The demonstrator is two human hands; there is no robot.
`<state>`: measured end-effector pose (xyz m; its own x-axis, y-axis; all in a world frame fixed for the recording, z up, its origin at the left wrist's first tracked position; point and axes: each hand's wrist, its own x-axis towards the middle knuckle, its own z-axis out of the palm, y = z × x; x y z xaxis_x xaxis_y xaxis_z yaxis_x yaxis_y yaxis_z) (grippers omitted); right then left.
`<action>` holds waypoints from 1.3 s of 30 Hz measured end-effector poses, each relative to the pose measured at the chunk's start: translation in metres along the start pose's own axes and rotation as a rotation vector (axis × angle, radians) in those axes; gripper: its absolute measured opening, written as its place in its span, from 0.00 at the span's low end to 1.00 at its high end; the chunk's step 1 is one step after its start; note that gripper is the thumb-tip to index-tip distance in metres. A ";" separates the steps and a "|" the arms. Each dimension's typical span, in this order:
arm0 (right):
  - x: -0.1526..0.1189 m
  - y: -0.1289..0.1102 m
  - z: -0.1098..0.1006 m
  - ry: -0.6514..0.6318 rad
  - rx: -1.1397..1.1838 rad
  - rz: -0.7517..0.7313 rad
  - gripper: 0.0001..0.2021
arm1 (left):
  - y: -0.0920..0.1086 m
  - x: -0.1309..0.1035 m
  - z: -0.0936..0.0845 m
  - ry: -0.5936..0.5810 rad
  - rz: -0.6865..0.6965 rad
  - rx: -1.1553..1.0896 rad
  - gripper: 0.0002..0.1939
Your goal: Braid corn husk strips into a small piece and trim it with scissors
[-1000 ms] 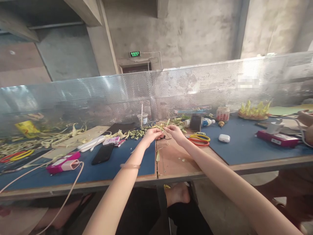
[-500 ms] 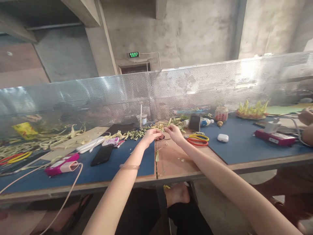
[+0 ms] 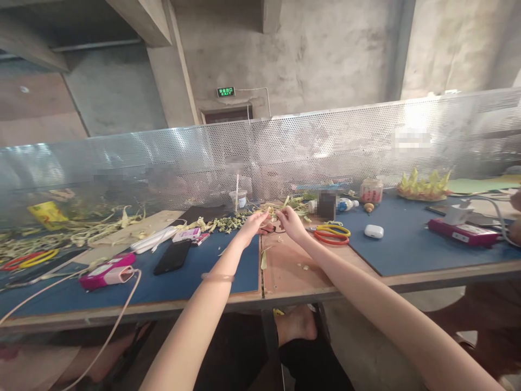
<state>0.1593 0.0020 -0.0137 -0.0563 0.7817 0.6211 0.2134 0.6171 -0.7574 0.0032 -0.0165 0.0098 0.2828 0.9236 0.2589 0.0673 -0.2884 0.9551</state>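
Observation:
My left hand (image 3: 253, 225), wearing a bangle, is closed in a pinch at the middle of the bench. Pale yellow-green plant strip (image 3: 271, 211) shows at its fingertips. Just to the right, my right hand (image 3: 290, 221) pinches too, and a thin green end sticks up above its fingers. The strip between the hands is small, so its exact shape cannot be made out. Behind them lie loose pale green strips (image 3: 299, 208). A heap of knotted green pieces (image 3: 228, 223) sits left of my left hand. Scissors with orange and yellow handles (image 3: 331, 239) rest beside my right forearm.
A black phone (image 3: 173, 257) and a magenta box with a cable (image 3: 106, 271) lie to the left. A cup with a straw (image 3: 240, 200) stands behind. Rightward are a white earbud case (image 3: 373, 232), a jar (image 3: 371, 191) and another magenta box (image 3: 464, 233). Perforated metal (image 3: 285, 155) screens the back.
My hands have parted slightly and their fingers have shifted, with more pale strip showing between them. The whole view has moved a little, so things sit slightly further right.

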 end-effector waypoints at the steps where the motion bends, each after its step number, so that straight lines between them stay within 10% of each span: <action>1: -0.001 0.000 0.001 -0.010 0.012 0.001 0.12 | 0.000 0.000 0.000 0.006 0.003 0.000 0.20; 39: -0.007 -0.007 -0.002 -0.370 0.167 0.022 0.08 | -0.019 0.015 -0.010 0.116 0.121 0.179 0.12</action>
<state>0.1606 -0.0080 -0.0124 -0.4069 0.7560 0.5127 0.0593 0.5819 -0.8111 -0.0036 0.0053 -0.0026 0.1882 0.8992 0.3950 0.2111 -0.4298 0.8779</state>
